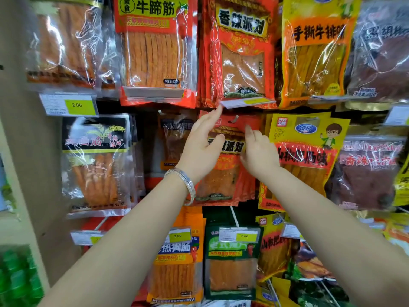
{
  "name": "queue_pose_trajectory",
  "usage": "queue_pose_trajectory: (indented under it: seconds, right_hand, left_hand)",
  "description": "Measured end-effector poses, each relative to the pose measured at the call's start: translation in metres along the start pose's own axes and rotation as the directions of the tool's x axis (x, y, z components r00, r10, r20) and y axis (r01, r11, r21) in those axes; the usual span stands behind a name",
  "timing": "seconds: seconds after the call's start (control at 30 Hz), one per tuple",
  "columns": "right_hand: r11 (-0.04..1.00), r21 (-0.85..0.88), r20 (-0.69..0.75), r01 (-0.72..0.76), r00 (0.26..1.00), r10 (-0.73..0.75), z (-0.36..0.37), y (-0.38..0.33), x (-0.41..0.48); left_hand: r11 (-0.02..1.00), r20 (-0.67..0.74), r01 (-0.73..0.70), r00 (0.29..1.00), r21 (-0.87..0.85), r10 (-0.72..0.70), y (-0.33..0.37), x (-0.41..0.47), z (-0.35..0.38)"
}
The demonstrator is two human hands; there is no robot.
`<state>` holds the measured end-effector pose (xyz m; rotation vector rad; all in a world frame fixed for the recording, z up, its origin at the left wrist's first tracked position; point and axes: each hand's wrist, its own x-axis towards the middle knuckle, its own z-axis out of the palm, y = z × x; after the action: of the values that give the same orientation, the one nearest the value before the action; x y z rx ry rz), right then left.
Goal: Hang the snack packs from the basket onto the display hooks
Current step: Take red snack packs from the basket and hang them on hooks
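A red snack pack with black characters hangs in the middle row of the display, its hole on a metal hook. My left hand, with a silver bangle on the wrist, rests against the pack's upper left, index finger stretched up toward the price tag above. My right hand touches the pack's right edge with fingers spread. Whether either hand grips the pack is unclear. The basket is out of view.
Snack packs fill the hooks all around: a yellow pack right of the red one, a clear-and-black pack to the left, orange and green packs below. A beige upright post bounds the display at left.
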<state>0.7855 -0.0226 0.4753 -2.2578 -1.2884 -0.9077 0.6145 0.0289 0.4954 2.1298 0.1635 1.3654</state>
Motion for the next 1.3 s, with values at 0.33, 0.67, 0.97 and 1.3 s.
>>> queue_pose_trajectory:
  seconds: [0.33, 0.67, 0.97, 1.3]
  right_hand:
    - [0.729, 0.652, 0.050, -0.206, 0.972, 0.230, 0.015, -0.048, -0.150]
    - [0.520, 0.392, 0.863, -0.759, 0.499, 0.077, 0.090, -0.130, -0.411]
    - [0.755, -0.130, 0.936, -0.643, -0.331, -0.120, 0.080, -0.166, -0.623]
    - [0.942, 0.195, 0.881, -0.271, -0.374, -0.290, 0.064, -0.239, -0.642]
  left_hand:
    - [0.946, 0.168, 0.318, 0.938, -0.069, -0.303, -0.046, -0.127, -0.027]
    - [0.064, 0.416, 0.982, 0.134, -0.177, -0.900, -0.095, -0.456, -0.090]
    - [-0.435, 0.188, 0.887, -0.459, 0.155, -0.869, 0.029, -0.685, -0.118]
    - [-0.531, -0.135, 0.837, -0.546, -0.132, -0.827, 0.056, -0.751, -0.182]
